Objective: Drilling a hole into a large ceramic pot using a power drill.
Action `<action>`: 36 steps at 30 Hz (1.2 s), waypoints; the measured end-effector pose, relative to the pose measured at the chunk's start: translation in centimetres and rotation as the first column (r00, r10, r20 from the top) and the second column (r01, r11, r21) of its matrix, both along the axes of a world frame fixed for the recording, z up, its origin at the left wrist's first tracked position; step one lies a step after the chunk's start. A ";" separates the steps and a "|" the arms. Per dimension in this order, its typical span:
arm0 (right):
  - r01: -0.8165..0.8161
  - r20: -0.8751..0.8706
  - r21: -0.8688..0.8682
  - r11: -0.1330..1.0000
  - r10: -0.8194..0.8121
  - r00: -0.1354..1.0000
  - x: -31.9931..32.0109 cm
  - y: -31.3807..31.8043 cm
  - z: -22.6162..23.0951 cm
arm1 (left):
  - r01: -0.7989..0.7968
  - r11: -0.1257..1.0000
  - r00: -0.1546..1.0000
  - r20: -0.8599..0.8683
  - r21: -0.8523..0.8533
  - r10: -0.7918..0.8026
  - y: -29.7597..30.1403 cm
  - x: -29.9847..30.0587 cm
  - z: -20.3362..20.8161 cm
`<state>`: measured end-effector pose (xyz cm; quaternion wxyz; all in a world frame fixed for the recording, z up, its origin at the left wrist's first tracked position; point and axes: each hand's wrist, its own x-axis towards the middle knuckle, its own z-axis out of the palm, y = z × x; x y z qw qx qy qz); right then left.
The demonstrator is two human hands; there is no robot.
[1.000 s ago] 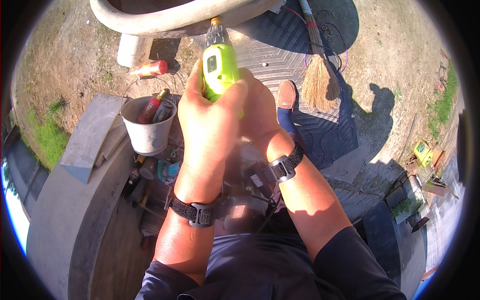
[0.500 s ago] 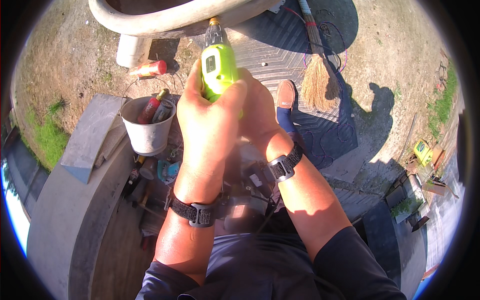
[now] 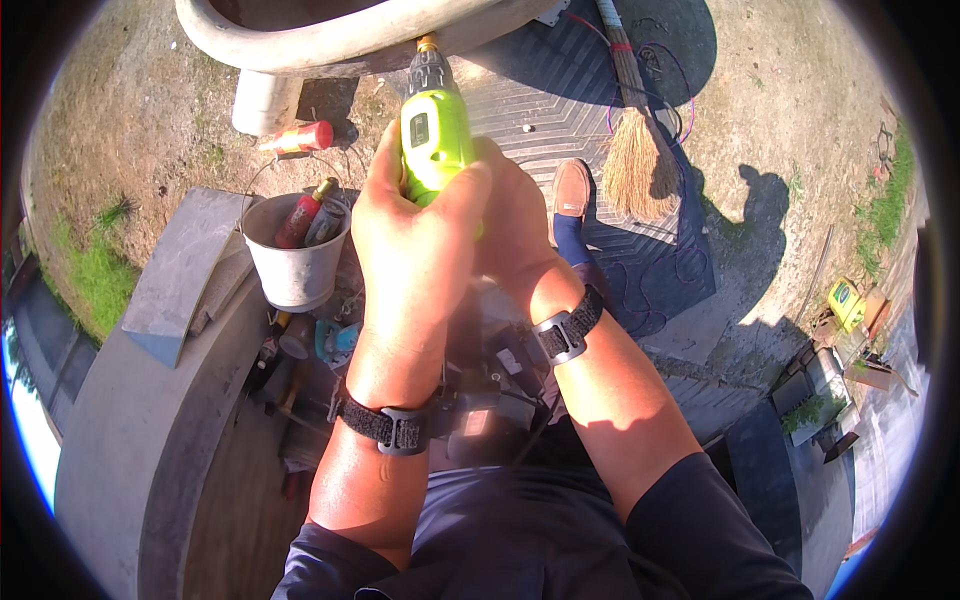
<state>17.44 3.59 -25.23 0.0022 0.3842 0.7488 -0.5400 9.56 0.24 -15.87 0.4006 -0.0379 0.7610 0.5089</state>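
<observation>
A lime-green power drill (image 3: 437, 140) with a black chuck is gripped between both my hands. My left hand (image 3: 412, 235) wraps its near left side, thumb pointing up along the body. From the right, my right hand (image 3: 515, 215) closes round it; its fingers are mostly hidden behind the drill and my left hand. The drill points away from me. Its gold-coloured bit (image 3: 427, 43) meets the outer side of a thick, pale rim (image 3: 320, 50) of a large rounded basin at the top edge. How deep the tip sits cannot be seen.
Left of my hands, a white bucket (image 3: 292, 272) holds red and grey bottles or tools, near a red cylinder (image 3: 305, 137). Grey slabs (image 3: 195, 270) lean on a low wall (image 3: 120, 450). A straw broom (image 3: 640, 165) lies on a dark ribbed mat (image 3: 690, 255) with a thin cord. Blurred tools lie below.
The drill and both my hands have shifted very slightly left, with the bit still against the basin's rim. The surroundings look the same.
</observation>
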 end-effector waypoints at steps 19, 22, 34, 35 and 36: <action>0.001 0.008 0.003 1.000 -0.001 1.000 0.0 0.1 0.0 | -0.012 1.000 1.000 0.001 0.003 0.012 0.2 0.0 0.1; 0.006 -0.004 0.001 1.000 -0.006 1.000 0.0 0.0 -0.1 | -0.011 1.000 1.000 -0.007 -0.005 0.011 0.2 0.1 0.0; 0.011 -0.003 -0.012 1.000 -0.011 1.000 0.0 0.0 0.0 | 0.019 0.999 1.000 -0.005 -0.044 -0.019 0.3 -0.1 0.5; 0.010 -0.002 -0.017 1.000 -0.010 1.000 -0.1 0.1 0.1 | 0.020 0.999 1.000 -0.007 -0.045 -0.020 0.3 -0.1 0.5; 0.010 -0.002 -0.017 1.000 -0.010 1.000 -0.1 0.0 0.1 | 0.020 0.999 1.000 -0.008 -0.046 -0.020 0.3 -0.1 0.5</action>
